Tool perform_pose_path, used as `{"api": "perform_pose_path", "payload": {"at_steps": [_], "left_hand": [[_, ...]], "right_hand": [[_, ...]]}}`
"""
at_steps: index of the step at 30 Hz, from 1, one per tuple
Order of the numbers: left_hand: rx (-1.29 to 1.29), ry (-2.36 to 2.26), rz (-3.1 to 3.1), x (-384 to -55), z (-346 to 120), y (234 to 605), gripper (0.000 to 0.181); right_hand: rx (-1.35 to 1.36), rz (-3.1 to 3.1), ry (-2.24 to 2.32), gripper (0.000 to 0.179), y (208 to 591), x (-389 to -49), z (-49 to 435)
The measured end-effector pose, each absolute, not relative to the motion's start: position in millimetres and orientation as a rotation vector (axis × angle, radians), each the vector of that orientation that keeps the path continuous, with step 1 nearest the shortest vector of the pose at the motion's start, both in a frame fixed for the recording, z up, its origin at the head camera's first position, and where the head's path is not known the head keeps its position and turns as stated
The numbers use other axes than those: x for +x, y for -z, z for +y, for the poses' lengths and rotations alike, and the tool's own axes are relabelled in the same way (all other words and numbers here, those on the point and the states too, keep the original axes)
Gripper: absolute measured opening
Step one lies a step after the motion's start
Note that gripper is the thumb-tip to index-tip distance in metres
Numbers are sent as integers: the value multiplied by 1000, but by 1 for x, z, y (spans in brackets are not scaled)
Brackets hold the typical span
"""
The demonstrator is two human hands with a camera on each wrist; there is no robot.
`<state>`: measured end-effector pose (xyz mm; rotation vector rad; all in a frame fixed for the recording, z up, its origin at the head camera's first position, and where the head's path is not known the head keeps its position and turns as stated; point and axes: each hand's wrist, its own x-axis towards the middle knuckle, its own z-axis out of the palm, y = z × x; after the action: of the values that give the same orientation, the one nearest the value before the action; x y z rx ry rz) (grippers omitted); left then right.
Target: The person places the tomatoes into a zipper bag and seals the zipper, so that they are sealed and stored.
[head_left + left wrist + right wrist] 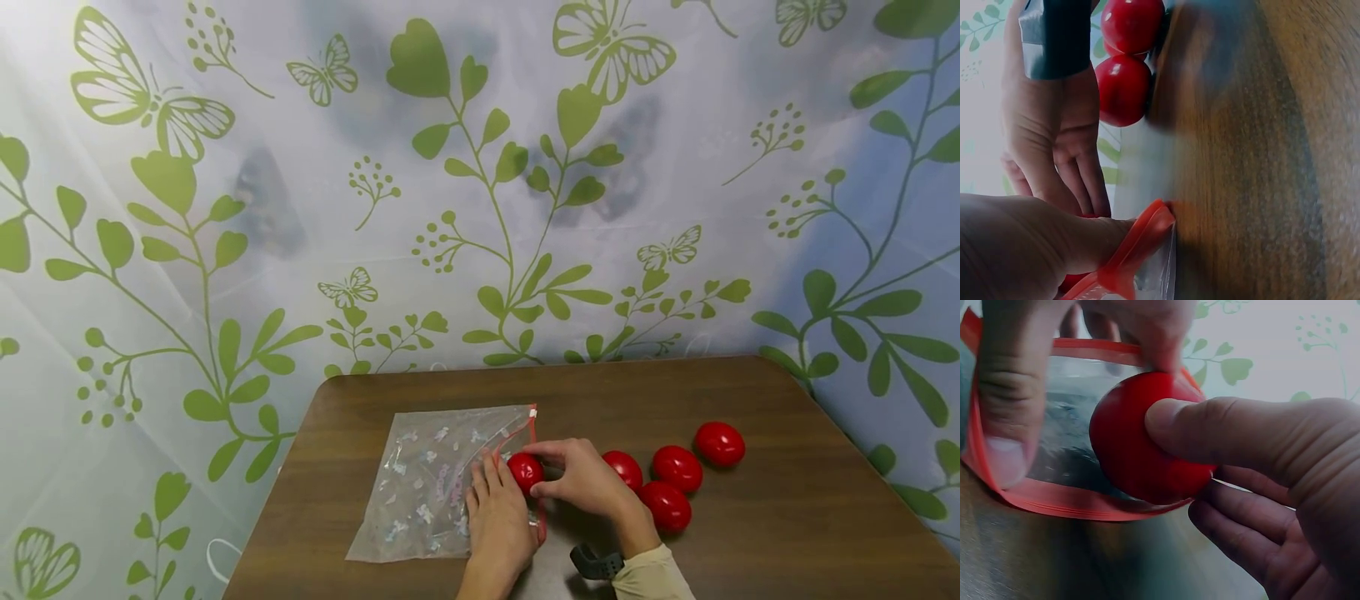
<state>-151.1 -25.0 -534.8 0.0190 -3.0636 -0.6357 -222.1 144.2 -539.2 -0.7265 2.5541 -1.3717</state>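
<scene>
Left grip (498, 510) straight-fingered, pointing forward; right grip (583, 482) pinching, angled leftward

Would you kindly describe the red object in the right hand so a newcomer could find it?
On the brown table lies a see-through bag with a red mouth. There, the right hand holds the red object; the other red ones lie unheld, farther right.

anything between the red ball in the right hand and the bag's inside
Nothing visible: the right hand holds the red ball at the open mouth of the bag. The left hand has its thumb at the opening, but to one side.
</scene>
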Motion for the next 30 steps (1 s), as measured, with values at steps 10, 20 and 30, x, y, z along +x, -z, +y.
{"api": "perform_pose_path", "payload": {"at_steps": [10,20,30], "left_hand": [[-2,585,-3003,-148,-21,538,115],[31,620,-3015,-150,-22,538,123],[13,651,-2999,-151,-22,537,123]], "right_hand": [[-781,2604,1341,52,547,-220,135],[-739,2631,1250,54,538,-219,133],[-743,2625,1248,46,536,-220,129]]}}
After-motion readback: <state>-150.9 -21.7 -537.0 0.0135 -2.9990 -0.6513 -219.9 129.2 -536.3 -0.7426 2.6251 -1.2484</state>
